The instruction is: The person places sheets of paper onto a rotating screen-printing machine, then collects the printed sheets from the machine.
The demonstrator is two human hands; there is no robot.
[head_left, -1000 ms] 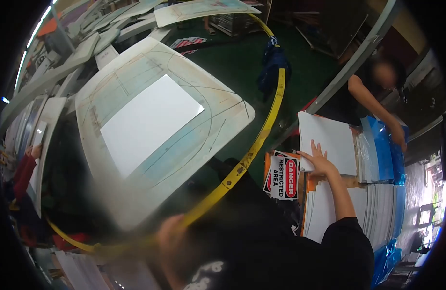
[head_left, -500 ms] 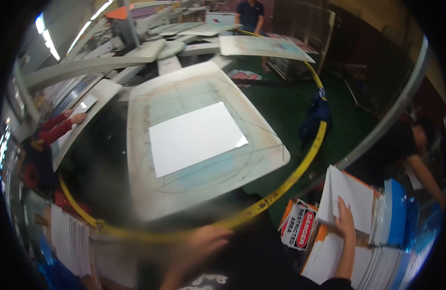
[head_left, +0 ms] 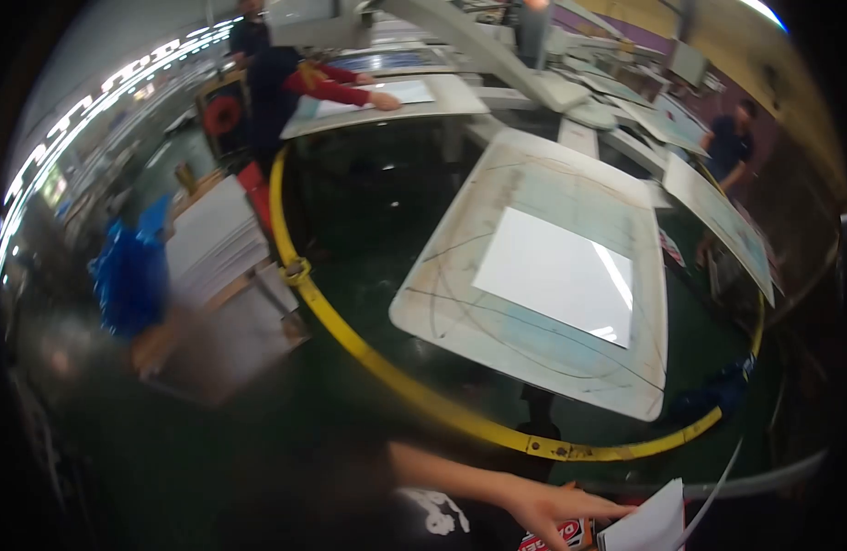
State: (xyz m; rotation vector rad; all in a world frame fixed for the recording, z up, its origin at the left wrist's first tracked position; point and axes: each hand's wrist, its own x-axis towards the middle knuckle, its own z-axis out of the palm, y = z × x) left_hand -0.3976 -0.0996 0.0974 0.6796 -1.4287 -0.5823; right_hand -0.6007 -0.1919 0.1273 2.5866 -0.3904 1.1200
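Observation:
My left hand (head_left: pixel 566 507) reaches across the bottom of the view to the right, its fingers stretched out and apart. Its longest fingertips come right up to a white sheet (head_left: pixel 651 522) that stands tilted at the bottom edge. Beneath the hand lies a printed sign (head_left: pixel 570 533) with red and black lettering, partly covered. My right hand is out of view. Ahead, a white sheet (head_left: pixel 556 275) lies flat on a stained pallet board (head_left: pixel 423 303) of a large machine with several arms.
A yellow curved rail (head_left: pixel 387 372) runs around the machine, between me and the board. A stack of white sheets (head_left: pixel 217 234) stands at left beside blue plastic (head_left: pixel 129 275). A person in red sleeves (head_left: pixel 345 83) handles a sheet at another board; another person (head_left: pixel 731 142) stands at far right.
The view has swung left, so the board appears further right. My left hand has moved from near the rail toward the sheets at right; my right hand has left the view.

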